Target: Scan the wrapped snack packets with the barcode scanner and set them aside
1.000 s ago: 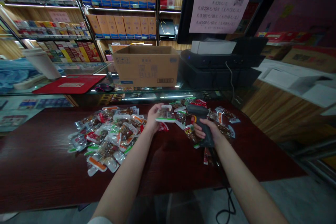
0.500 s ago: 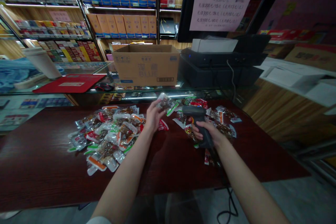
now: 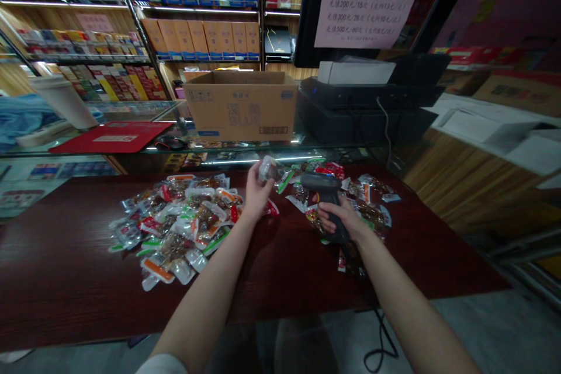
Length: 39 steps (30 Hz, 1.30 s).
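Observation:
My left hand (image 3: 255, 194) grips a small clear snack packet (image 3: 267, 169) with brown contents, raised over the far part of the dark red table (image 3: 280, 280). In my right hand (image 3: 344, 219) is a black barcode scanner (image 3: 326, 187), its head turned left toward the packet and its cable hanging down past the table edge. To the left lies a large heap of snack packets (image 3: 179, 225) with orange, green and red edges. More loose packets (image 3: 372, 216) lie around and behind the scanner, partly hidden by it and my right hand.
Behind the table, a glass counter holds an open cardboard box (image 3: 241, 108), a red mat (image 3: 113, 137), a computer mouse (image 3: 172, 143) and a white cup (image 3: 65, 104). A black monitor bearing a paper notice (image 3: 368, 6) and dark till equipment (image 3: 368, 120) stand at right.
My left hand has turned the snack packet and drawn it slightly left. The scanner stays in my right hand, nearly in place. The whole view has shifted slightly.

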Each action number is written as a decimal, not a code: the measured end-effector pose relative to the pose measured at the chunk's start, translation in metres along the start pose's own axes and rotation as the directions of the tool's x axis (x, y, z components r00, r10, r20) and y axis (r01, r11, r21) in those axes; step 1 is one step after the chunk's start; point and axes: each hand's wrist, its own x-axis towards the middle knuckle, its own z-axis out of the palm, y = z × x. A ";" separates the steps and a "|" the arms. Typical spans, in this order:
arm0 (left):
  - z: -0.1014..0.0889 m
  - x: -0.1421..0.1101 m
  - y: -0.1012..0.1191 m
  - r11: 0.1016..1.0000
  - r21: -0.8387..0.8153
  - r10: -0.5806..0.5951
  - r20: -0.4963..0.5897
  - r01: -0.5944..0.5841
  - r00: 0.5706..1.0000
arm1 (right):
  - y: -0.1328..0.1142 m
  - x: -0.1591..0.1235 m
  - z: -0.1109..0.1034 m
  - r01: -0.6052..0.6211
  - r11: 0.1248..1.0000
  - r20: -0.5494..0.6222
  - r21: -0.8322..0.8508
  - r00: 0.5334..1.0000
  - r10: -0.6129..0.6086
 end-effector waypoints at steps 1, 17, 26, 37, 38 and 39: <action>0.000 0.000 -0.001 1.000 0.014 0.003 0.002 -0.003 1.000 | 0.001 0.001 0.000 0.001 1.000 -0.001 -0.006 1.000 -0.001; -0.019 0.004 0.019 0.749 0.656 0.057 0.070 -0.088 0.996 | -0.002 -0.002 -0.001 0.035 0.999 0.011 0.018 0.999 -0.035; -0.033 -0.008 0.049 0.148 0.980 0.102 0.121 -0.135 0.987 | -0.002 0.003 -0.008 0.068 0.997 -0.053 0.025 0.996 -0.067; -0.040 -0.015 0.005 0.111 0.994 -0.228 0.041 -0.015 0.973 | -0.005 0.005 -0.021 0.146 0.988 -0.123 0.044 0.982 -0.140; -0.044 -0.012 0.008 0.057 0.998 -0.230 0.017 -0.004 0.973 | -0.006 0.004 -0.021 0.144 0.988 -0.127 0.048 0.982 -0.137; -0.047 -0.011 0.010 0.005 1.000 -0.229 -0.007 0.009 0.973 | -0.007 0.004 -0.022 0.141 0.989 -0.129 0.052 0.983 -0.134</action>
